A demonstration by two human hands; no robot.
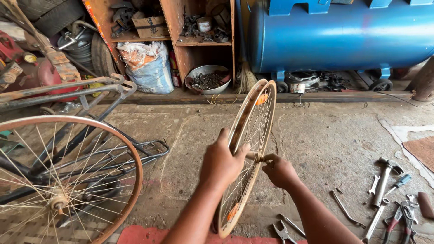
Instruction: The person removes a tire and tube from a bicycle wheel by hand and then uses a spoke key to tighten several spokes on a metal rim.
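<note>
Wheel held upright over the workshop floor

From the head camera, we see the left hand (222,161) gripping the rim of a spoked bicycle wheel (258,118), which stands upright on the floor (325,144). The right hand (278,169) pinches something small at its hub. Tools (389,199) lie to the right.

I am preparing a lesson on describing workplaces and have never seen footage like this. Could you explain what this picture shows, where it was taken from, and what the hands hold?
The single picture comes from a camera worn on a person's head, looking down at their own bare hands. The left hand grips the rim of an upright spoked bicycle wheel without a tyre. The right hand pinches something small at its hub; what it is cannot be made out. On the concrete floor to the right lie a metal hammer, spanners and red-handled pliers. Behind stands a large blue tank.
</note>
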